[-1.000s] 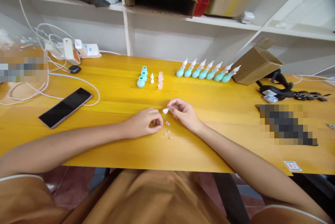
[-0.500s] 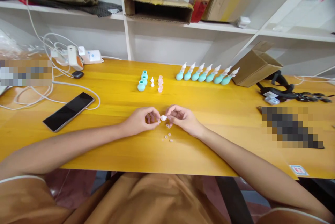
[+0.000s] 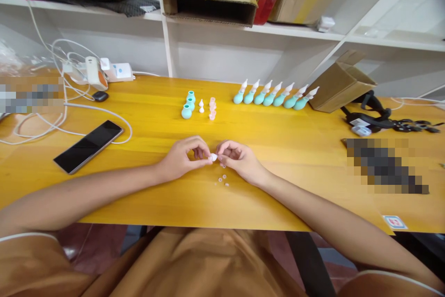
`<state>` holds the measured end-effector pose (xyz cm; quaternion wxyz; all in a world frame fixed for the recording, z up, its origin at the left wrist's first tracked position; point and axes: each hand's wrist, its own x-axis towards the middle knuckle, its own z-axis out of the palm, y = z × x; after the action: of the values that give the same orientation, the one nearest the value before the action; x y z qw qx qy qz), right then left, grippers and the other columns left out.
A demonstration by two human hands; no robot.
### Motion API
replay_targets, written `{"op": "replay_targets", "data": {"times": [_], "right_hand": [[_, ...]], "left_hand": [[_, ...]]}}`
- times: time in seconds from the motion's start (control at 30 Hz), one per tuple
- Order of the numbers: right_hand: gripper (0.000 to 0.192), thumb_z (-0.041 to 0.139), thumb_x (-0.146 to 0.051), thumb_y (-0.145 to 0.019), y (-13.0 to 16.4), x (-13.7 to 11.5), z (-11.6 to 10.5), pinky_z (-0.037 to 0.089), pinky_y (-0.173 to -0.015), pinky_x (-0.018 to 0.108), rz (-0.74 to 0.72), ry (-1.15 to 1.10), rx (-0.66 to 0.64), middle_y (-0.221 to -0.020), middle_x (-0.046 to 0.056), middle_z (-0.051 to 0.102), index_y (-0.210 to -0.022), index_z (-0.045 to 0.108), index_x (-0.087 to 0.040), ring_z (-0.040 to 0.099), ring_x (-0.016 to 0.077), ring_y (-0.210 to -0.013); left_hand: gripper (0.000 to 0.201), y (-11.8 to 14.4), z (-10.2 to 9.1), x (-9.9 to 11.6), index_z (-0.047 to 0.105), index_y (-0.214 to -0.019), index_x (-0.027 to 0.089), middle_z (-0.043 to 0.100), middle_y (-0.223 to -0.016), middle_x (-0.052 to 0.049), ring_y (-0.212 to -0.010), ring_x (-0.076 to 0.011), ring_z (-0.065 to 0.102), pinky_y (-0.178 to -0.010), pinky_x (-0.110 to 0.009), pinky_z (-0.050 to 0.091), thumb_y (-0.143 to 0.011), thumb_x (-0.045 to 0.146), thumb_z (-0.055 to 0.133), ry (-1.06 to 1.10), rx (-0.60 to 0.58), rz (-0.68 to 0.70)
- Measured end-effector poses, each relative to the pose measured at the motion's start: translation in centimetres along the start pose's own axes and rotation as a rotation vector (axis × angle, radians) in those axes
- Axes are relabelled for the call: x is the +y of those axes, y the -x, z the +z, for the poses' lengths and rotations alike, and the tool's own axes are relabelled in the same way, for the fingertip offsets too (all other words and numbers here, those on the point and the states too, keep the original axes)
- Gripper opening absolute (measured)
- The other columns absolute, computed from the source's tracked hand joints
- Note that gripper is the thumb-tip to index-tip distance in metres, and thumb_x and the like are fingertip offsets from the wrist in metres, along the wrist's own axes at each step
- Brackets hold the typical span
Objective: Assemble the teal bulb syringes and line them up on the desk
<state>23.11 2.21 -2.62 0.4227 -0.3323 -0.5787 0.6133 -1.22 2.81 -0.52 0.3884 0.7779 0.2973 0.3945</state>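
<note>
My left hand and my right hand meet fingertip to fingertip over the yellow table. Between them they pinch a small white tip. Whether the left fingers also hold a tiny ring is too small to tell. A few tiny pinkish rings lie on the table just below the hands. Farther back stand three teal bulbs, a white tip and a stack of pink pieces. To their right lies a row of several assembled teal bulbs with white tips.
A black phone on a white cable lies at the left, with a power strip and chargers behind it. A tilted cardboard box and a black strap device sit at the right. White shelves with cartons rise behind the table.
My left hand has lifted from the rings and come to my right hand. Both now pinch the white tip that my right hand held alone.
</note>
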Motion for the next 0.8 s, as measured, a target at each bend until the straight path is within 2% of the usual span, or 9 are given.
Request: {"op": "replay_targets", "data": {"times": [0.4,0.6,0.8], "right_hand": [[0.034,0.094,-0.045,-0.085,0.01,0.14,-0.27,0.058,-0.070,0.026,-0.011,-0.017,-0.038,-0.089,0.001,0.072,-0.091,0.070,-0.022,0.062,0.0103,-0.069],[0.035,0.094,-0.047,-0.085,0.05,0.11,-0.34,0.058,-0.070,0.027,0.000,-0.019,0.004,-0.090,0.001,0.074,-0.091,0.071,-0.021,0.064,0.0111,-0.070],[0.035,0.094,-0.046,-0.084,0.02,0.14,-0.49,0.056,-0.068,0.027,0.003,-0.036,0.008,-0.089,0.002,0.075,-0.091,0.070,-0.022,0.064,0.0116,-0.069]], "left_hand": [[0.016,-0.14,-0.07,0.12,0.075,-0.090,0.019,0.072,-0.092,-0.001,-0.081,-0.0136,0.066,-0.075,-0.026,0.053,-0.092,0.029,0.088,-0.028,-0.029,-0.006],[0.017,-0.11,-0.10,0.16,0.077,-0.094,0.019,0.072,-0.092,-0.001,-0.079,-0.0129,0.067,-0.073,-0.025,0.054,-0.091,0.031,0.089,-0.019,-0.018,-0.010],[0.011,-0.15,-0.12,0.40,0.078,-0.099,0.019,0.075,-0.095,-0.004,-0.085,-0.0145,0.070,-0.075,-0.026,0.055,-0.101,0.030,0.074,-0.039,-0.019,-0.015]]}}
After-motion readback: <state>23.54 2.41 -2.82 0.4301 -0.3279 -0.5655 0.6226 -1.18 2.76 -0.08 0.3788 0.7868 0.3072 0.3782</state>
